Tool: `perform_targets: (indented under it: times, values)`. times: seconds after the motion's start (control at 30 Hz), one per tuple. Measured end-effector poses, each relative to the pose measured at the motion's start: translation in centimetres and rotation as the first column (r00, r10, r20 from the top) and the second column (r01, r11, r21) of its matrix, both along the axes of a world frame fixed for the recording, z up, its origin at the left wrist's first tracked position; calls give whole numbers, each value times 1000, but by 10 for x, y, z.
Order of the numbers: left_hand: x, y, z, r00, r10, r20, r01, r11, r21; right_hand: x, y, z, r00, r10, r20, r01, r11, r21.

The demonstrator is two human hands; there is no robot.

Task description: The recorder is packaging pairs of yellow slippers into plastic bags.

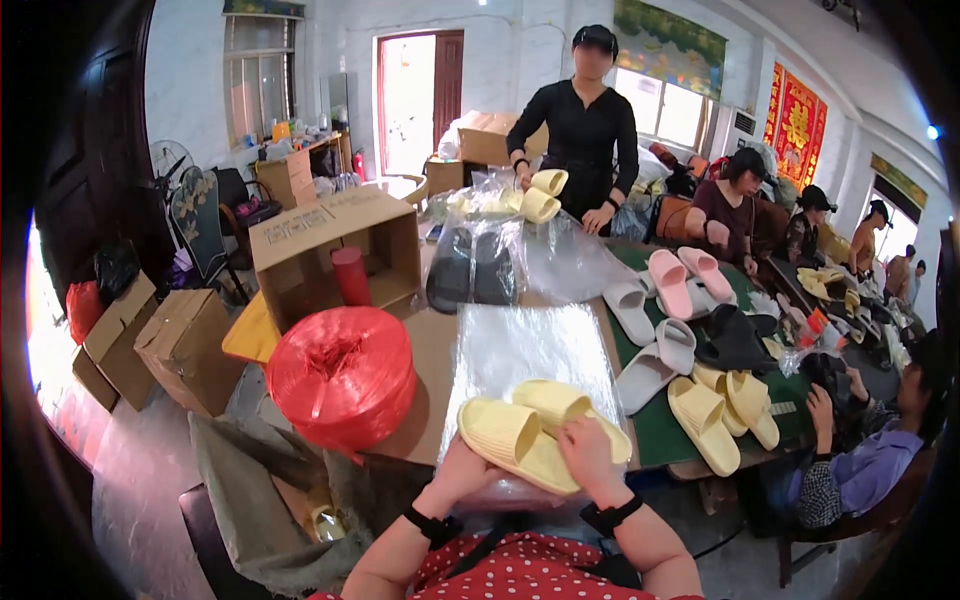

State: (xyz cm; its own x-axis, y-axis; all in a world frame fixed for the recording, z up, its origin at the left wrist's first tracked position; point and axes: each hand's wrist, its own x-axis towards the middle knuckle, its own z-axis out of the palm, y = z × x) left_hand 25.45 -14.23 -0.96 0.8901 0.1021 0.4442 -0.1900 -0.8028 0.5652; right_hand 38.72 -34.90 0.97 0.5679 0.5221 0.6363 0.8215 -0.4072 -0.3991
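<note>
A pair of pale yellow slippers is held side by side above the table's near edge. My left hand (465,468) grips the left slipper (498,428) at its outer side, thumb along the edge. My right hand (590,455) is closed on the right slipper (550,400), near the inner edges where the two meet; some fingers are hidden. Under and beyond the pair lies a stack of clear plastic bags (530,345). Dark slippers in a clear bag (475,265) lie just past the stack.
A big roll of red plastic twine (340,370) and an open cardboard box (335,245) stand left. Grey slippers (655,365), pink slippers (685,280) and more yellow slippers (705,425) cover the green table at right. Across the table a person (580,130) holds yellow slippers; others sit along the right.
</note>
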Motion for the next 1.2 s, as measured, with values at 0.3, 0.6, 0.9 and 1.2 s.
perform_targets:
  times: [0.3,0.6,0.9,1.2]
  values:
    - [4,6,-20,989,88,-120,-45,946,320,16,-1,17,989,103,-105,-102,995,12]
    - [8,5,-17,989,69,-133,-26,953,302,28,11,2,973,86,-212,-120,981,-151]
    - [2,5,-18,987,85,-134,-39,949,312,10,3,41,979,-62,-195,77,995,70]
    - [7,7,-27,986,94,-141,-44,947,319,1,19,-4,975,-85,-204,44,979,-201]
